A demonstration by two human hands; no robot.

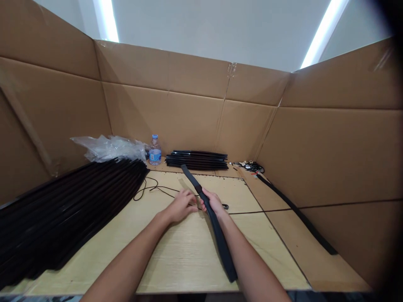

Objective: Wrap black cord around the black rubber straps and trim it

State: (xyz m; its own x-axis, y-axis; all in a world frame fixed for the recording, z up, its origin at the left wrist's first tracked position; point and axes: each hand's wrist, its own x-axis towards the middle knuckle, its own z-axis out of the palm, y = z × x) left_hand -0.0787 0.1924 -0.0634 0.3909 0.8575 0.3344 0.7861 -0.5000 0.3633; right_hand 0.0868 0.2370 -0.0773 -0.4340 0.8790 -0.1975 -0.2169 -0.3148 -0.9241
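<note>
A long flat black strip point(217, 233) lies slantwise over the middle of the board, narrower at its far end. My right hand point(213, 202) is wrapped round it near its narrow part. Just to the left, my left hand point(184, 204) has its fingers bent close together beside the strip, near a thin black cord point(162, 187); what its fingertips hold is too small to make out. The cord runs loosely over the board on the left. A small dark loop-shaped piece point(225, 206) shows right of my right hand.
Many black strips point(72, 205) lie piled at left, below clear plastic bags point(113, 147). A water bottle point(155, 151) and a black stack point(197, 160) stand at the back. Another strip point(296, 212) and tangled cords point(252, 167) lie right. Cardboard walls point(189, 113) surround the board point(176, 260).
</note>
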